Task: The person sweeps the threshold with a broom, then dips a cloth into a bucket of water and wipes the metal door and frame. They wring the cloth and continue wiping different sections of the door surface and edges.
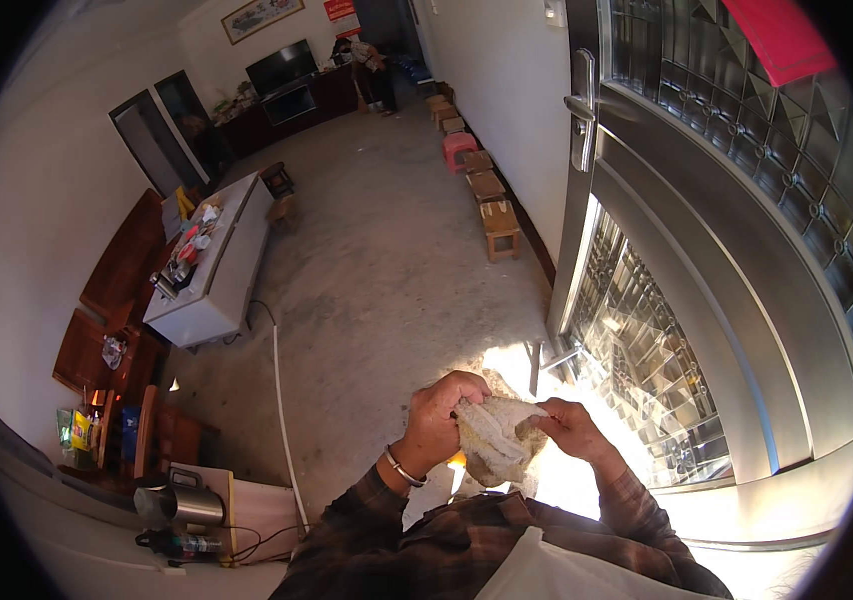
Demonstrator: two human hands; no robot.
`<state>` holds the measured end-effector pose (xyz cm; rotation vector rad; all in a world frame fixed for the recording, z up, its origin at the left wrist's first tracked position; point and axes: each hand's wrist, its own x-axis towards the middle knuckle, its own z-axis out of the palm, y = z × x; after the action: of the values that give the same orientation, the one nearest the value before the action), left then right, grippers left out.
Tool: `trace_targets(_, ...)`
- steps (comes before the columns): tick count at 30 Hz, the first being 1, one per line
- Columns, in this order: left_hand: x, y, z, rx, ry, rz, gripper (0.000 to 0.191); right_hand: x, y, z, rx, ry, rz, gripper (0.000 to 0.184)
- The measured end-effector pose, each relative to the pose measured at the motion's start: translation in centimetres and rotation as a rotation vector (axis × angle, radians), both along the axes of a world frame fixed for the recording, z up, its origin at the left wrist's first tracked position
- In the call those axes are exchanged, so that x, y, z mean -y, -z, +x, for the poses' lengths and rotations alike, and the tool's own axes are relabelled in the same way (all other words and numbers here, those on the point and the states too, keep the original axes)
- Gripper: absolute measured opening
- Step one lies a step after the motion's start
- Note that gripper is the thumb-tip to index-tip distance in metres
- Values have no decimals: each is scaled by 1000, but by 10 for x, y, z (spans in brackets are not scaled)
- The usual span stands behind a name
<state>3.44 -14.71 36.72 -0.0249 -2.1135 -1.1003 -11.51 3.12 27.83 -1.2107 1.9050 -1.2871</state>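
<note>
A crumpled, off-white cloth (pixel 500 439) with yellowish stains hangs between my two hands, in front of my chest. My left hand (pixel 441 416) is closed around its upper left part, and a metal bangle sits on that wrist. On the other side, my right hand (pixel 570 429) pinches the cloth's right edge between thumb and fingers. The lower end of the cloth droops in loose folds over the brightly sunlit floor. Some fingertips of both hands are hidden by the fabric.
A metal-framed glass door (pixel 696 247) stands close on my right. Wooden stools (pixel 500 219) line the right wall. A long white table (pixel 209 285) holds cups and flasks. An electric kettle (pixel 190 501) stands at lower left. A white cable cover (pixel 282 405) crosses the floor. A person (pixel 370 67) bends far back.
</note>
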Motion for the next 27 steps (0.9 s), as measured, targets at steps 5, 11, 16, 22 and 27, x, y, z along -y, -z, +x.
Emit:
trace_targets(5,13,6,18,202,79,-24,30,-22,1,-18,160,-48,-52,17)
trace_targets(11,25,18,25,340,144,9,30,-42,2,-20,831,47,-134,16)
trace_targets(16,28,15,19,365,194,44,33,-57,-51,-31,1299,189,-505,26)
trace_targets(22,13,-12,-21,346,80,-247,35,-67,-148,-19,1329,45,-904,39)
trace_targets(27,-24,-34,-31,193,325,77,39,-41,-156,-4,1173,-37,-1078,35)
